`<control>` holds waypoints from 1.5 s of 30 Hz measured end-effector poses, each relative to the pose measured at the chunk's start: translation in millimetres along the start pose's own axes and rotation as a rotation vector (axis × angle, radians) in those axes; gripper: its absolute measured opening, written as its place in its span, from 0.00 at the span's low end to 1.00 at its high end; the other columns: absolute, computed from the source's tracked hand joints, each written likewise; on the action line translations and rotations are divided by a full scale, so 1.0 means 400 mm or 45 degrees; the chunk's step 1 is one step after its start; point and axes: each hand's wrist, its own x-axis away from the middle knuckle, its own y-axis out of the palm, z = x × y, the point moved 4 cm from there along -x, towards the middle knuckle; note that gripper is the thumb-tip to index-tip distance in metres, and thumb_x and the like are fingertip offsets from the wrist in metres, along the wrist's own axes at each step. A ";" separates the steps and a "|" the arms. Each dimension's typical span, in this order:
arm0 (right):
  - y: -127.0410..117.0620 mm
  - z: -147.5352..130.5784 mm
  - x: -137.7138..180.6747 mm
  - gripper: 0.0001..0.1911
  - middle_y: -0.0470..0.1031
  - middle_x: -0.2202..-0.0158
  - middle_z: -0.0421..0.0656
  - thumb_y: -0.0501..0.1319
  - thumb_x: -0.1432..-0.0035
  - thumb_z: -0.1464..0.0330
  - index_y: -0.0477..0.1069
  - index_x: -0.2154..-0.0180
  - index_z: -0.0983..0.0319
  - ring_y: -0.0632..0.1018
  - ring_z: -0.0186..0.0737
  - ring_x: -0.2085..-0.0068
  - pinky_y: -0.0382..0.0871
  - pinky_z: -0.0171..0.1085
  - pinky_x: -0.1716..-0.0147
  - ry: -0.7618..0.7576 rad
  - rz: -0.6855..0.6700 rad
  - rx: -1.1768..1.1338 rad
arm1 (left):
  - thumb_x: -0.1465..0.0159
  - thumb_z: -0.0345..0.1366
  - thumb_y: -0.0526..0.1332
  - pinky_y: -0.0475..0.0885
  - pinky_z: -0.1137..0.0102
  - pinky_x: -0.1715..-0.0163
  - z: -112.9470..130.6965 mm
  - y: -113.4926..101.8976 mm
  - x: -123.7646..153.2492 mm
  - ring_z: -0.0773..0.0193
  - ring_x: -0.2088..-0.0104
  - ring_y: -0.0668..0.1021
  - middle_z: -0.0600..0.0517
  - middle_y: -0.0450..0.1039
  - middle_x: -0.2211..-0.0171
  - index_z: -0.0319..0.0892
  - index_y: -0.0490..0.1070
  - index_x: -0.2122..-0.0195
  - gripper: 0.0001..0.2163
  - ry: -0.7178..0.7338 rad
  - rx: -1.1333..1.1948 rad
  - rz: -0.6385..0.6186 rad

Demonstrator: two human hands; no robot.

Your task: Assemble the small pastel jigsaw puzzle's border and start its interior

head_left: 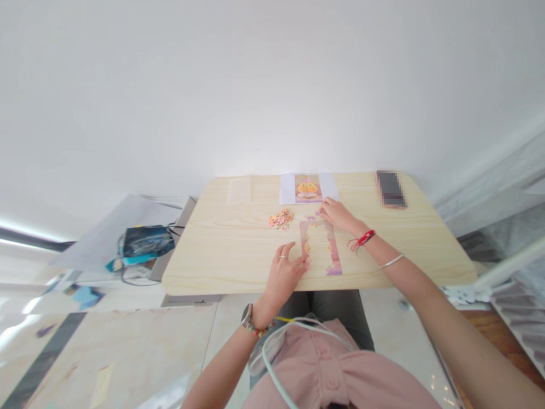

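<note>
A partly joined jigsaw puzzle [335,250] lies on the table as a pink and yellow frame, with bare wood showing inside it. At the lower end of its left side, my left hand [286,274] pinches a small pink puzzle piece between thumb and index finger, its other fingers raised. Above the puzzle's top edge, my right hand [339,216] has its fingertips closed on a purple puzzle piece [317,212]. Another loose purple piece [310,218] lies just left of it. A pile of mixed loose pieces [281,219] sits to the left of the puzzle.
A reference sheet [287,190] with a yellow cartoon picture lies at the back of the wooden table [230,244]. A translucent sheet [239,190] is at back left, and a phone [391,189] at back right. Left of the table, a dark bag [147,241] rests among cables.
</note>
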 end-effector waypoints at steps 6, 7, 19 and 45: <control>-0.007 -0.014 0.001 0.07 0.66 0.62 0.46 0.54 0.44 0.70 0.69 0.64 0.64 0.70 0.38 0.61 0.63 0.36 0.61 -0.086 0.058 -0.129 | 0.42 0.36 0.58 0.66 0.55 0.52 -0.002 -0.006 0.003 0.53 0.51 0.62 0.45 0.55 0.51 0.47 0.71 0.59 0.10 0.002 0.003 0.007; -0.007 -0.022 -0.004 0.07 0.66 0.61 0.46 0.55 0.44 0.71 0.70 0.63 0.64 0.69 0.38 0.60 0.62 0.36 0.60 -0.122 0.060 -0.157 | 0.42 0.35 0.58 0.66 0.55 0.52 -0.002 -0.007 0.004 0.53 0.51 0.62 0.45 0.55 0.51 0.47 0.71 0.59 0.10 0.001 0.003 0.009; -0.015 -0.069 -0.058 0.11 0.67 0.63 0.49 0.54 0.43 0.66 0.71 0.69 0.66 0.68 0.42 0.59 0.61 0.37 0.62 -0.164 -0.201 0.043 | 0.42 0.36 0.58 0.67 0.55 0.54 -0.006 -0.015 -0.003 0.52 0.50 0.63 0.42 0.56 0.51 0.43 0.70 0.59 0.10 0.089 0.005 0.112; -0.189 -0.225 0.133 0.08 0.65 0.64 0.46 0.53 0.42 0.69 0.68 0.63 0.63 0.68 0.39 0.61 0.62 0.39 0.60 -0.406 0.229 -0.354 | 0.40 0.34 0.55 0.70 0.68 0.64 -0.012 -0.050 -0.113 0.58 0.52 0.68 0.45 0.64 0.55 0.40 0.69 0.70 0.06 -0.250 0.734 0.125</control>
